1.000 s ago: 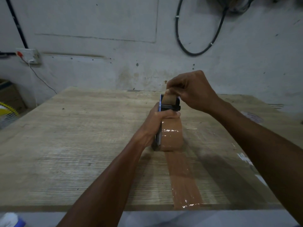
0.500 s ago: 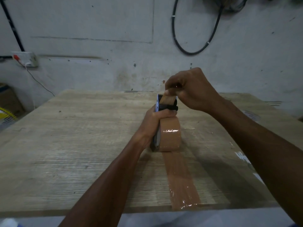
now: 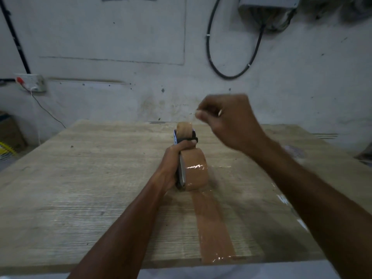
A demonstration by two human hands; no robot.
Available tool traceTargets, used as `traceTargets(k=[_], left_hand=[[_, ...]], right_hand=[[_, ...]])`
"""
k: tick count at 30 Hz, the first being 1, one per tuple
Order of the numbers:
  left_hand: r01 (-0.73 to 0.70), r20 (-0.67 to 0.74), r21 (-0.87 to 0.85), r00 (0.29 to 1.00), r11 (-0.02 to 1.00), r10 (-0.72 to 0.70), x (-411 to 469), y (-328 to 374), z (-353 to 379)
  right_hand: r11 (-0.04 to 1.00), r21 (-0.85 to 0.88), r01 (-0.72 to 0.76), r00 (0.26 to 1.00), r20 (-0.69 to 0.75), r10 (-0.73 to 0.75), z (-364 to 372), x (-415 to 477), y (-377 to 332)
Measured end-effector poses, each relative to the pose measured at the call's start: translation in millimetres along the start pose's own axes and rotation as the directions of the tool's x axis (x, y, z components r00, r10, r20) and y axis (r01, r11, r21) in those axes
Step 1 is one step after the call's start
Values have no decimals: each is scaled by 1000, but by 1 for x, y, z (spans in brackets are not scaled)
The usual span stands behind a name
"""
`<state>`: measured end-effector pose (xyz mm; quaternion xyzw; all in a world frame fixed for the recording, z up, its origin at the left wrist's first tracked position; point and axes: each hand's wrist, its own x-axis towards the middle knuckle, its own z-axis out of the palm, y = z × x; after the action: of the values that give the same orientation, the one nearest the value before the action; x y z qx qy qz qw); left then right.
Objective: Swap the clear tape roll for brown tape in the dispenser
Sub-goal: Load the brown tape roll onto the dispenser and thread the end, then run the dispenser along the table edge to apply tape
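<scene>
A tape dispenser (image 3: 181,174) stands on the wooden table (image 3: 80,178) with a brown tape roll (image 3: 196,170) mounted in it. My left hand (image 3: 173,164) grips the dispenser's body from the left. A tongue of brown tape (image 3: 184,129) sticks up over the dispenser's front end. My right hand (image 3: 227,119) hovers above and to the right of that tongue, fingers curled together, blurred, touching nothing that I can see. No clear tape roll is in view.
A long strip of brown tape (image 3: 213,228) is stuck flat on the table, running from the dispenser to the near edge. A wall with a socket (image 3: 32,82) and a looped black cable (image 3: 231,57) stands behind the table. Cardboard boxes (image 3: 10,131) sit at far left.
My right hand has let go of the tape end at the dispenser's front and lifted up to the right. The tape tongue now stands free. My left hand stays on the dispenser.
</scene>
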<state>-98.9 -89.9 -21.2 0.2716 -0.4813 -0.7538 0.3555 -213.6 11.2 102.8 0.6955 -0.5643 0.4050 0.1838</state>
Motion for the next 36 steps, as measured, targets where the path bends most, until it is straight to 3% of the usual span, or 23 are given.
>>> traceTargets(k=[6,11,21,24,27,30,36], left_hand=[[-31,-4,-142,1000,989,30,-5,3,5],[-51,-75,-186,996,981,37,-6,4,6],[-44,-21,-236,999,971,40,-11,1,1],[-59,-29,-235,998,970,54,-13,3,3],[-193,-84,-25,978,981,190,-10,3,1],[-260,-154,108,949,959,275,-11,0,2],[-293,-195,144,928,945,317,-16,-2,7]], right_hand=[[978,115,-174,974,-127,188,51,-99,-6],[915,205,-346,921,-111,373,72,-117,-9],[922,252,-293,924,-175,341,75,-119,18],[937,173,-303,921,-198,334,78,-118,22],[974,31,-225,938,-264,225,76,-121,13],[988,-31,-151,973,-178,143,80,-126,4],[875,153,-459,888,36,459,86,-127,17]])
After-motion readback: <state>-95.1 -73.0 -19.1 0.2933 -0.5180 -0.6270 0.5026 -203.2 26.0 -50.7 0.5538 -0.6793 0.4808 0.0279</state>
